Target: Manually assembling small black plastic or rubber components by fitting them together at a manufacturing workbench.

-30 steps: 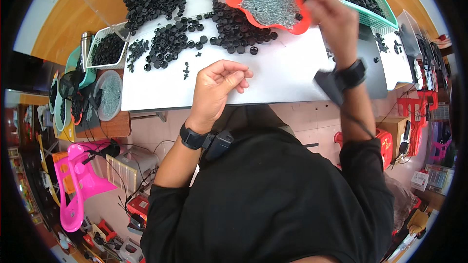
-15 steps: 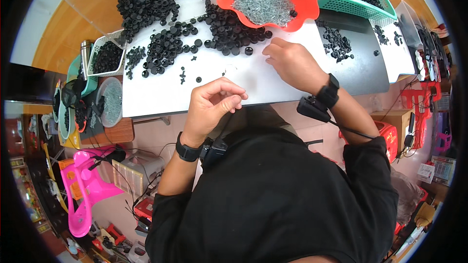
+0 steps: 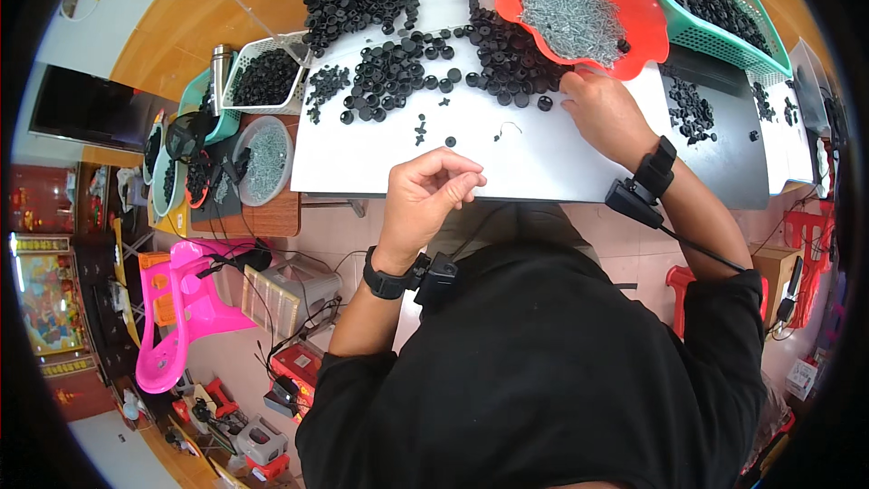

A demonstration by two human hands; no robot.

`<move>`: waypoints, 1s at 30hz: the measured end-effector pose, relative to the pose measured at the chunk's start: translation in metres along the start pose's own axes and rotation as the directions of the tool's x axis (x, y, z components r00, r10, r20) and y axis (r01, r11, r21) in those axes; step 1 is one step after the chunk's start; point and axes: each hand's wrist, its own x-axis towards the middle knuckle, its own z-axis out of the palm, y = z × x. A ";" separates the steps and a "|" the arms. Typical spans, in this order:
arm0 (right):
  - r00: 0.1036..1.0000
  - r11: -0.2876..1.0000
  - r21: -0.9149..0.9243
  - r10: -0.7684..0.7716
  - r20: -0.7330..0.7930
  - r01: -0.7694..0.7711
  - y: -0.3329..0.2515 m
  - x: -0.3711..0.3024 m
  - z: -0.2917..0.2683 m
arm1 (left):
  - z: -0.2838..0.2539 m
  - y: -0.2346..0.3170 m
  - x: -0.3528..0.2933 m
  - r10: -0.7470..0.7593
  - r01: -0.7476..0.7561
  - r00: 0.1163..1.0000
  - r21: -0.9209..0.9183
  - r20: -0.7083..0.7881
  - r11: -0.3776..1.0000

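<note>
Black plastic caps, one hand among them again

Black round plastic caps (image 3: 425, 72) lie heaped and scattered over the far half of the white work sheet (image 3: 380, 163), and they are what both hands deal with. Nearest the body, the left hand (image 3: 425, 195) hangs at the sheet's near edge, fingers curled together toward the thumb; whether something small is pinched inside I cannot tell. It has hardly moved in the last second. The right hand (image 3: 602, 113) has: a second ago it was up at the orange scalloped plastic bowl (image 3: 647, 23) of grey metal screws (image 3: 570, 9); now it is down on the sheet just below that bowl, fingers flat and spread loosely, fingertips touching the caps at the edge of the pile. So I'd judge the screw fetch done and a cap being picked. Farther off stand a green mesh basket (image 3: 715, 32) of more black parts and, at the left, a white mesh tray (image 3: 262, 77)
</note>
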 end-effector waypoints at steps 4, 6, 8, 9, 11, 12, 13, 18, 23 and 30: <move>0.999 0.999 -0.036 -0.027 0.018 0.028 -0.001 0.003 0.000 | -0.009 0.006 0.004 -0.048 0.057 0.990 0.062 -0.129 0.996; 0.999 0.998 -0.056 0.007 0.040 -0.004 -0.003 0.004 -0.001 | -0.013 0.010 0.008 -0.058 0.071 0.983 0.069 -0.174 0.995; 0.999 0.998 -0.051 0.029 0.046 -0.026 0.000 0.005 0.003 | -0.022 0.015 0.013 -0.042 0.065 0.984 0.130 -0.173 0.989; 0.997 0.998 -0.049 0.048 0.055 -0.045 0.002 0.006 0.004 | -0.025 0.019 0.016 -0.040 0.066 0.983 0.145 -0.180 0.987; 0.997 0.997 -0.046 0.057 0.051 -0.055 0.002 0.006 0.004 | -0.034 0.024 0.021 -0.038 0.076 0.978 0.185 -0.203 0.980; 0.996 0.997 -0.045 0.068 0.053 -0.066 0.002 0.005 0.004 | -0.038 0.025 0.022 -0.039 0.089 0.973 0.219 -0.226 0.972; 0.997 0.997 -0.042 0.068 0.047 -0.066 0.002 0.004 0.004 | -0.042 0.026 0.024 -0.034 0.099 0.967 0.250 -0.254 0.963; 0.999 0.999 -0.032 0.027 0.045 -0.025 0.005 -0.001 0.003 | -0.068 0.026 0.037 -0.009 0.128 0.942 0.333 -0.337 0.934; 1.000 1.000 -0.010 -0.010 -0.012 0.010 0.005 -0.004 0.003 | -0.089 0.018 0.070 0.133 0.113 0.923 0.583 -0.362 0.805; 0.997 0.990 0.134 -0.023 -0.072 0.033 0.009 -0.010 0.000 | -0.075 0.019 0.103 0.168 0.077 0.974 0.920 -0.152 0.385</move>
